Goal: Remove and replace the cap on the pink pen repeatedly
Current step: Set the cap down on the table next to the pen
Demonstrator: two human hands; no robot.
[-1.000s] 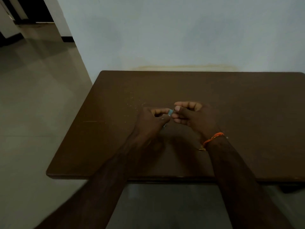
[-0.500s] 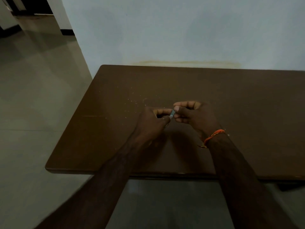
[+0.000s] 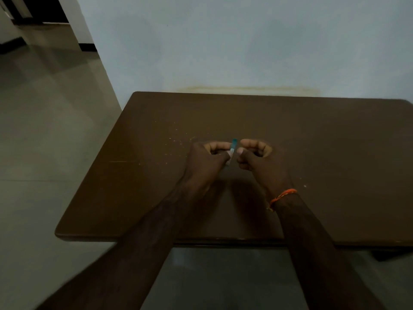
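While a pale wall [image 3: 245, 41] is rising behind it, the brown table [image 3: 312, 153] is being used as the base for everything else. Over its middle, the left hand [image 3: 206, 161] is being kept clamped around the pen [image 3: 232, 151], whose teal tip is sticking up between the two hands. Just beside it, the right hand [image 3: 259, 159] is being held curled; whether the cap is pinched there cannot be told. An orange thread [image 3: 282, 195] is being worn at the right wrist, nearer the table's front edge.
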